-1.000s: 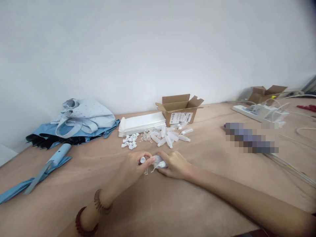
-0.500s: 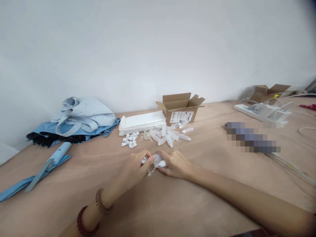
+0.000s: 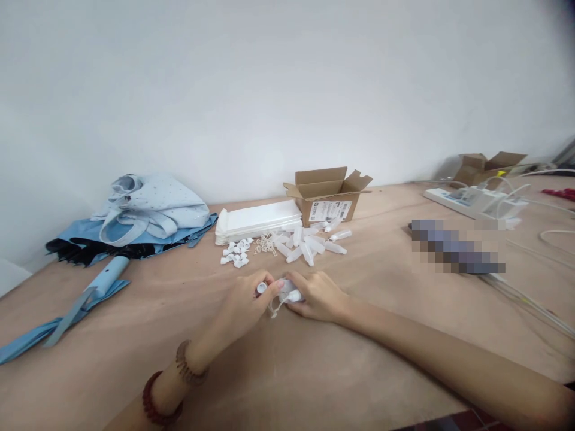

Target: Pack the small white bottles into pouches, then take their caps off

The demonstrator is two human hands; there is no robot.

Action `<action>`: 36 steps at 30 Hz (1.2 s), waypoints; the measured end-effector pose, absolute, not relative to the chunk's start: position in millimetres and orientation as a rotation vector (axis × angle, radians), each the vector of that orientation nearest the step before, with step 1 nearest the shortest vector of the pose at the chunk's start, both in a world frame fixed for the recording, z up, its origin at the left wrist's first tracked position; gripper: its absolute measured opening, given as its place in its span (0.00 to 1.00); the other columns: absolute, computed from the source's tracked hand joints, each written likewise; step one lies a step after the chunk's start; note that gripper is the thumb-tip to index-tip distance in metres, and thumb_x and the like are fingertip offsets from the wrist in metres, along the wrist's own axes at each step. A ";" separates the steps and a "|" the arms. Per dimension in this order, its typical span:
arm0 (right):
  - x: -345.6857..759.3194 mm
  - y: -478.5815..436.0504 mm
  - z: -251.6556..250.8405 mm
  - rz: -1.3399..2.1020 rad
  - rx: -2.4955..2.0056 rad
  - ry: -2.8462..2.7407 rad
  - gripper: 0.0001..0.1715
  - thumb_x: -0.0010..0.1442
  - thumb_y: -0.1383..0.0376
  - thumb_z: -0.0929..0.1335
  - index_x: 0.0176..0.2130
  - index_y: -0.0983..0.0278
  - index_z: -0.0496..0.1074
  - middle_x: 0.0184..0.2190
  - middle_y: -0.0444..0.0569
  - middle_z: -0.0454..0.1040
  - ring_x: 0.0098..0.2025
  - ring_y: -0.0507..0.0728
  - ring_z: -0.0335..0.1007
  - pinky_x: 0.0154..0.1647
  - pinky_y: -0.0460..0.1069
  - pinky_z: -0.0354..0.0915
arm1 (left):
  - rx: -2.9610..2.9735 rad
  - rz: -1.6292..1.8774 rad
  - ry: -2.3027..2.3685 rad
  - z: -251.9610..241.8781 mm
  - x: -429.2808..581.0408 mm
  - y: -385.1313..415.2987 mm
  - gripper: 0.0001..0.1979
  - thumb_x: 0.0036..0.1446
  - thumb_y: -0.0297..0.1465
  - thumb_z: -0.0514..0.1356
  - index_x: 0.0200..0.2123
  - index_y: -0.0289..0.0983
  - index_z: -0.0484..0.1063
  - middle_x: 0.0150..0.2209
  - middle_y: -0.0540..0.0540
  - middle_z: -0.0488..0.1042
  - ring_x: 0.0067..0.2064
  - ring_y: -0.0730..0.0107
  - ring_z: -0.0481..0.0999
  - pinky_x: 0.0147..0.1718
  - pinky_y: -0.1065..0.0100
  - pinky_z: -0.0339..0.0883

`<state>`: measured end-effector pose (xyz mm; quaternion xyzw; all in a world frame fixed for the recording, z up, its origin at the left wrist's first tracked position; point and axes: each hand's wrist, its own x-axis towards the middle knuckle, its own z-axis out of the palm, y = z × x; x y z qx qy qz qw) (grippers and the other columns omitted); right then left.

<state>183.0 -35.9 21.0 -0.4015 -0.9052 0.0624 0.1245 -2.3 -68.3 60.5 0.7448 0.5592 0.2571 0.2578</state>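
Observation:
My left hand (image 3: pixel 258 293) is closed on a small white cap (image 3: pixel 261 288), its thumb against the clear piece between the hands. My right hand (image 3: pixel 318 296) is wrapped round a small translucent bottle (image 3: pixel 294 296) with a white top. A thin cream cord (image 3: pixel 274 312) hangs between the two hands. Beyond them lie a group of white caps (image 3: pixel 236 253), a tangle of cream cords (image 3: pixel 266 243) and a heap of translucent bottles (image 3: pixel 309 245). Fingers hide part of the held pieces.
Behind the small parts are a stack of white packets (image 3: pixel 258 220) and an open cardboard box (image 3: pixel 330 206). A blue umbrella (image 3: pixel 105 276) and a pale bag (image 3: pixel 155 206) lie left. At right are a blurred-out object (image 3: pixel 456 248), a power strip (image 3: pixel 476 203) and cables.
The white cap in my left hand shows its round opening more fully. The cord between my hands has shifted slightly. Both hands stay close together, and the view has moved a little.

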 end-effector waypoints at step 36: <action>182.8 -38.4 19.7 0.148 -1.151 -2.652 0.22 0.56 0.60 0.66 0.49 0.67 0.64 0.38 0.53 0.77 0.34 0.59 0.73 0.28 0.47 0.53 | 1.839 0.632 1.476 56.9 -15.0 -58.9 0.18 0.57 0.47 0.52 0.31 0.38 0.66 0.18 0.57 0.58 0.21 0.76 0.57 0.21 0.74 0.51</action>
